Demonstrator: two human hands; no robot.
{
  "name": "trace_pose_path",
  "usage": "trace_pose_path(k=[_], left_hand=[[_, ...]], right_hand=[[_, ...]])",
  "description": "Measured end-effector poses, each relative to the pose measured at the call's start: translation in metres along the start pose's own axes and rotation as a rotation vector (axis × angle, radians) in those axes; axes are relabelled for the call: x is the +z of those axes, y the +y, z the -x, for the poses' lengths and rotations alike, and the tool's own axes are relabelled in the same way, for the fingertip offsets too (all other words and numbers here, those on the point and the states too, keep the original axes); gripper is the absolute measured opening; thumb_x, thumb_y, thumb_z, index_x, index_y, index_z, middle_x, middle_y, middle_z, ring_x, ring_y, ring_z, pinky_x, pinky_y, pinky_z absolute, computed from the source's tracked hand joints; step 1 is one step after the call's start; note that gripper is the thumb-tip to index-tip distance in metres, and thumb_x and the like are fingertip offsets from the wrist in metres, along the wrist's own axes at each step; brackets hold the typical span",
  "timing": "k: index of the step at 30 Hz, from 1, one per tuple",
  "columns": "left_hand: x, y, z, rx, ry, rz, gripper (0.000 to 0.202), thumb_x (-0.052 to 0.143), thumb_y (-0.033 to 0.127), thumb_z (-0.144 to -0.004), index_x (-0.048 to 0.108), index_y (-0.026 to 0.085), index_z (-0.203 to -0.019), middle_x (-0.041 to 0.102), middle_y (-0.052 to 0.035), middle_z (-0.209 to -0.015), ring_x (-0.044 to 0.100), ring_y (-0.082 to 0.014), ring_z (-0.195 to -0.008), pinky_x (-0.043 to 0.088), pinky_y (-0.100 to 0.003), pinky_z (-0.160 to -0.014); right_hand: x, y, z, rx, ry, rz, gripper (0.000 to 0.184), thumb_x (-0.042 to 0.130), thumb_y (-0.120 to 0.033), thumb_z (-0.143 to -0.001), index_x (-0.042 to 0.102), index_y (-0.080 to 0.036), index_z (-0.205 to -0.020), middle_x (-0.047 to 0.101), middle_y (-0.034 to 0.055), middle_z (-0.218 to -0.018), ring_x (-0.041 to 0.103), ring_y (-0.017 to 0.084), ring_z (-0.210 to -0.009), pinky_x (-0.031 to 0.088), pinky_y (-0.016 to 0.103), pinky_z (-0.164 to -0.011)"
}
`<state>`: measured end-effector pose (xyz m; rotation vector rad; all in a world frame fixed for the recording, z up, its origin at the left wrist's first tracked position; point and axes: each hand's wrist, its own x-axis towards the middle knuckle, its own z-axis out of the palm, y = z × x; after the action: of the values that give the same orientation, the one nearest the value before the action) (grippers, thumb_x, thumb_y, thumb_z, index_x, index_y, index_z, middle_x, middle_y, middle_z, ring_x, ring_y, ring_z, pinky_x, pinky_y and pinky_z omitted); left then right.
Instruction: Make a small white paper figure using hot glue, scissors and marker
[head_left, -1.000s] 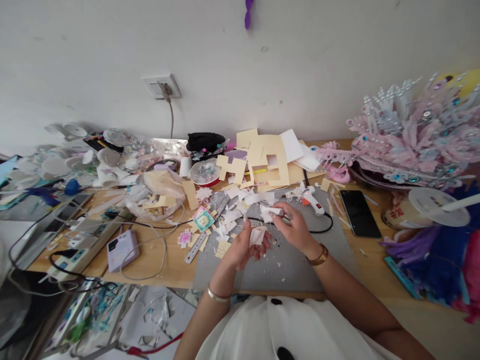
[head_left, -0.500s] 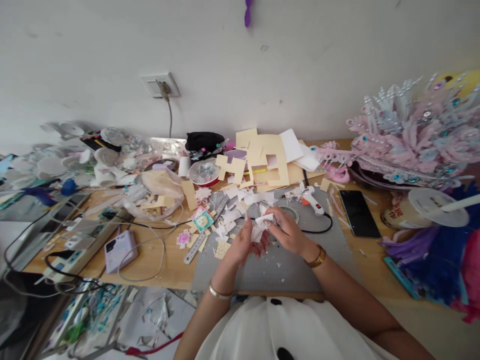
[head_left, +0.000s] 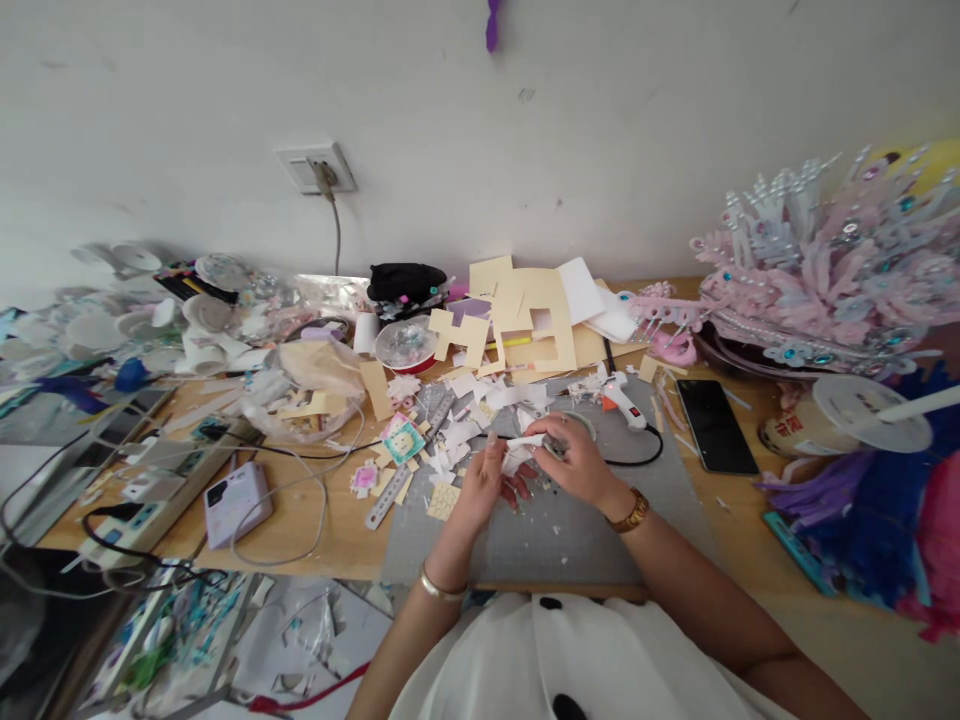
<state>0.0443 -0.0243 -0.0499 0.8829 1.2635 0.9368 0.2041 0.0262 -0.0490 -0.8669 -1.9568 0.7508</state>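
Observation:
Between my two hands is a small folded piece of white paper (head_left: pixel 523 449), held above the grey cutting mat (head_left: pixel 570 545). My left hand (head_left: pixel 484 482) grips its left side, thumb up and fingers curled beneath. My right hand (head_left: pixel 576 458) pinches its right end; some fingertips are hidden behind the paper. White paper scraps (head_left: pixel 459 435) lie heaped just beyond my hands. Left of them are a metal ruler (head_left: pixel 388 497) and a small turquoise-framed card with a face (head_left: pixel 403 440). A white glue gun (head_left: pixel 624 402) rests to the right of the scraps.
Cut cream card sheets (head_left: pixel 536 300) lean near the wall. On the right are a black phone (head_left: pixel 717 427), a lidded drink cup (head_left: pixel 814 425) and a pink jewelled headpiece (head_left: pixel 817 270). A power strip (head_left: pixel 142 510), cables and a lilac device (head_left: pixel 238 503) occupy the left side.
The white paper has turned flatter and looks more tightly folded between my fingers. My right hand has shifted very slightly; the things on the table stay where they were.

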Motion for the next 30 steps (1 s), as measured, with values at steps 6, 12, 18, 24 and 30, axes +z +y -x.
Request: trace_pose_path(k=[6, 12, 18, 24, 30], left_hand=[[-0.0013, 0.0011, 0.0021, -0.018, -0.029, 0.003, 0.079, 0.030, 0.087, -0.079, 0.063, 0.016, -0.090, 0.068, -0.0087, -0.072, 0.057, -0.0154, -0.049, 0.039, -0.026, -0.041], [0.0000, -0.0020, 0.0019, -0.010, -0.031, -0.014, 0.078, 0.032, 0.087, -0.079, 0.064, 0.016, -0.090, 0.069, -0.0092, -0.074, 0.057, -0.0151, -0.048, 0.038, -0.026, -0.040], [0.0003, -0.0030, 0.0006, -0.020, 0.008, -0.016, 0.074, 0.036, 0.086, -0.079, 0.063, 0.018, -0.083, 0.066, -0.0089, -0.071, 0.057, -0.0164, -0.049, 0.038, -0.027, -0.041], [0.0003, -0.0019, -0.0006, -0.029, 0.018, -0.040, 0.073, 0.035, 0.084, -0.081, 0.064, 0.017, -0.088, 0.067, -0.0108, -0.074, 0.057, -0.0174, -0.049, 0.037, -0.028, -0.042], [0.0004, -0.0010, 0.0009, -0.047, -0.009, -0.034, 0.074, 0.035, 0.087, -0.079, 0.063, 0.018, -0.084, 0.068, -0.0112, -0.072, 0.056, -0.0174, -0.048, 0.036, -0.028, -0.041]], right_hand=[[-0.0034, -0.0025, -0.0051, -0.126, -0.018, -0.031, 0.020, 0.051, -0.008, -0.081, 0.063, -0.024, -0.083, 0.069, 0.0011, -0.079, 0.061, 0.019, -0.075, 0.046, 0.035, -0.078], [-0.0048, -0.0023, -0.0026, -0.110, -0.065, 0.143, 0.020, 0.054, -0.009, -0.075, 0.066, -0.022, -0.083, 0.067, 0.0043, -0.084, 0.058, 0.022, -0.082, 0.044, 0.038, -0.079], [-0.0075, -0.0030, 0.0002, -0.118, -0.188, 0.198, 0.017, 0.054, -0.019, -0.085, 0.063, -0.021, -0.098, 0.068, 0.0064, -0.094, 0.057, 0.025, -0.091, 0.041, 0.041, -0.083], [-0.0065, -0.0023, -0.0008, -0.048, -0.071, 0.191, 0.006, 0.055, -0.019, -0.088, 0.058, -0.023, -0.092, 0.066, 0.0037, -0.083, 0.058, 0.022, -0.082, 0.041, 0.036, -0.076], [-0.0080, 0.0027, -0.0031, -0.095, -0.070, 0.181, 0.010, 0.059, -0.015, -0.087, 0.063, -0.023, -0.081, 0.067, 0.0041, -0.086, 0.057, 0.023, -0.086, 0.043, 0.038, -0.081]])
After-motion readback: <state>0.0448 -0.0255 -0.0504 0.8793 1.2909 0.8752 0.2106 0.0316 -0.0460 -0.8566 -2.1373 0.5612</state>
